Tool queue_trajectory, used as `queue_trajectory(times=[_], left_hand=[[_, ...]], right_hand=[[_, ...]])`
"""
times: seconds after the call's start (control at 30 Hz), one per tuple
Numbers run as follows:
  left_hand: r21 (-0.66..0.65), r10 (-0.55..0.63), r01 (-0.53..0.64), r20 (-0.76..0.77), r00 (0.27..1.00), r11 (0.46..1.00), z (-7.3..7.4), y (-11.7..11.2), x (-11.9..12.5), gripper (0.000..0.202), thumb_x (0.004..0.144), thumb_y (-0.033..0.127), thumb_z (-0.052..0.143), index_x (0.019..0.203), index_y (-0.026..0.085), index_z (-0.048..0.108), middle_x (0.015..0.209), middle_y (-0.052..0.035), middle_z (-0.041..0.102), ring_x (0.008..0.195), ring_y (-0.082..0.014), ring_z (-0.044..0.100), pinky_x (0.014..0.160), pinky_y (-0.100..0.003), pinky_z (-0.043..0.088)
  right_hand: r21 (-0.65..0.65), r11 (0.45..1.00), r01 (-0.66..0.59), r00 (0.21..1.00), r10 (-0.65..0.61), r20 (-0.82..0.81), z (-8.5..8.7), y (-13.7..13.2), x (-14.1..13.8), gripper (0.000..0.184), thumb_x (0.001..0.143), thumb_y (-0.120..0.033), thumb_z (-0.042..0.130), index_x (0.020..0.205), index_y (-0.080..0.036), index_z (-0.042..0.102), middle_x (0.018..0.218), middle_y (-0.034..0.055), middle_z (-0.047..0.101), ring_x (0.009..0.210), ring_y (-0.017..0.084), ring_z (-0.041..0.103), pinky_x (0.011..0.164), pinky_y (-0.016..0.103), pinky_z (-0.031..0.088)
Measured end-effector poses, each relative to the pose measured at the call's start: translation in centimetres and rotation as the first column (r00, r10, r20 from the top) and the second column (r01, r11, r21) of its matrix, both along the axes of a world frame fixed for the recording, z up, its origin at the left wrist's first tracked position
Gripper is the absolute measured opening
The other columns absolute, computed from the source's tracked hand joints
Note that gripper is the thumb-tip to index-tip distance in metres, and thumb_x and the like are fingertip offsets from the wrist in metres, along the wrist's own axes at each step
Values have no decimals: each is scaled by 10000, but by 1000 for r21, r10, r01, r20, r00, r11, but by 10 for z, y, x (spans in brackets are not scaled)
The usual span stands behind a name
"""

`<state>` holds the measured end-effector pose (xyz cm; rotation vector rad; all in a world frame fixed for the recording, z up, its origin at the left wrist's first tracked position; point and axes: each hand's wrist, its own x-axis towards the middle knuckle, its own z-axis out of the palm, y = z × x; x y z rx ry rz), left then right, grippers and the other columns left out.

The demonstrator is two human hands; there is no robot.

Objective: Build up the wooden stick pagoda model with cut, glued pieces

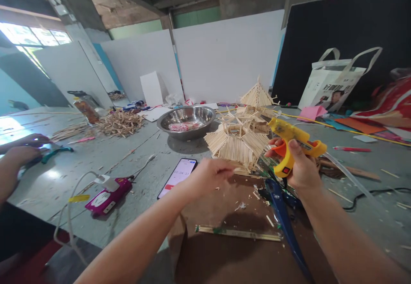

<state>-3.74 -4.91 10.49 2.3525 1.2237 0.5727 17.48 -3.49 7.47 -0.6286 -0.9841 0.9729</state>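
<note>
My right hand [303, 170] grips a yellow hot glue gun [290, 140] with an orange trigger, a clear glue stick trailing from its back. Its nozzle end points toward a pavilion-like model built of thin wooden sticks [237, 144], with tiered roofs and a pointed top. In front of the lower roof is my left hand [213, 174], slightly blurred, its fingers drawn together; anything between them is too small to make out. Under the glue gun lie blue-handled pliers or cutters [284, 219]. A bundle of thin sticks [239, 233] rests on a brown board [221, 258] nearer me.
A phone [180, 174] showing a timer lies left of my hand, beside a purple power strip [109, 195] with cables. Behind are a steel bowl [188, 134] and a stick pile [120, 123]. Another person's hands [19, 155] hold a teal-handled tool [56, 153] at far left.
</note>
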Motion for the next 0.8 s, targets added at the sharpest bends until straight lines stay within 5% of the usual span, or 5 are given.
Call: queue_trajectory(times=[0.13, 0.27, 0.57, 0.8], left_hand=[[-202, 183, -82, 552, 814, 976, 5, 30, 24, 204, 745, 315, 496, 692, 138, 582, 485, 39, 490, 332, -34, 393, 334, -158, 301], [-265, 242, -71, 696, 676, 961, -7, 48, 40, 268, 718, 364, 524, 589, 129, 536, 445, 42, 464, 297, -27, 377, 301, -149, 279], [19, 177, -246, 644, 745, 969, -15, 55, 34, 163, 728, 297, 531, 712, 148, 594, 503, 41, 510, 377, -36, 456, 367, -139, 336], [136, 145, -269, 575, 805, 954, -19, 55, 31, 130, 745, 221, 504, 770, 159, 615, 492, 42, 532, 408, -49, 487, 424, -147, 374]], right_hand=[[-13, 1000, -24, 996, 25, 80, 2, -1, 2, 182, 674, -387, 601, 725, -213, 623, 701, -8, 613, 494, 115, 572, 499, 280, 476], [-46, 999, -9, 988, 16, 153, 2, -1, 7, 206, 668, -393, 610, 714, -192, 618, 672, -4, 607, 445, 90, 534, 435, 237, 435], [-151, 986, 63, 879, 16, 476, -4, 0, 17, 319, 695, -479, 541, 602, -177, 583, 402, -33, 435, 381, 85, 401, 349, 213, 303], [-234, 963, 135, 830, 19, 557, -3, -5, 12, 376, 658, -532, 546, 550, -174, 503, 443, -26, 440, 394, 82, 379, 367, 222, 275]])
